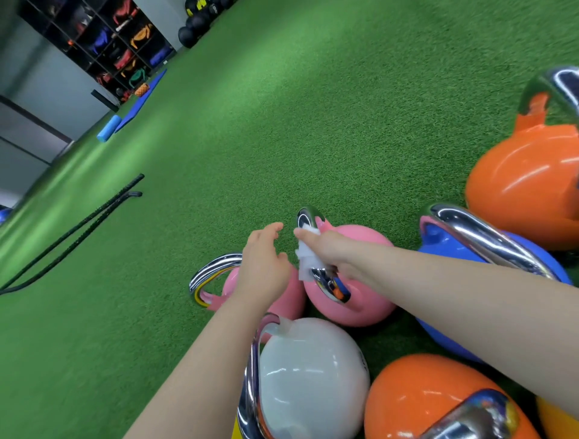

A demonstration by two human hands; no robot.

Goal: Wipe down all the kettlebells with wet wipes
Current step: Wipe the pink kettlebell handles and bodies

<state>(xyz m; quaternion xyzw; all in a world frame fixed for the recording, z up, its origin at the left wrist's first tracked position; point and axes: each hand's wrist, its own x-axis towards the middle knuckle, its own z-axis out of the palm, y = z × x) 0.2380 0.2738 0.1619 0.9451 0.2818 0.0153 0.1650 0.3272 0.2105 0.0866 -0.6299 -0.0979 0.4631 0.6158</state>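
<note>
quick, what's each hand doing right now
Left hand: open, fingers relaxed, holding nothing, above the nearer pink kettlebell.
Right hand: gripping a white wet wipe around the farther pink kettlebell's chrome handle.

No legible text anywhere; only blurred yellow marks on a black ball (200,3) at top, and unreadable dark marks on the white kettlebell (313,376).

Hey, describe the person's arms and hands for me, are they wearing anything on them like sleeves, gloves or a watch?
Nothing is worn on either arm in this view. The left hand and right hand are bare, with no gloves, and no rings show. Both forearms are bare all the way to the frame edge, so no sleeve, watch or wristband shows. Any clothing higher up is out of view.
</note>
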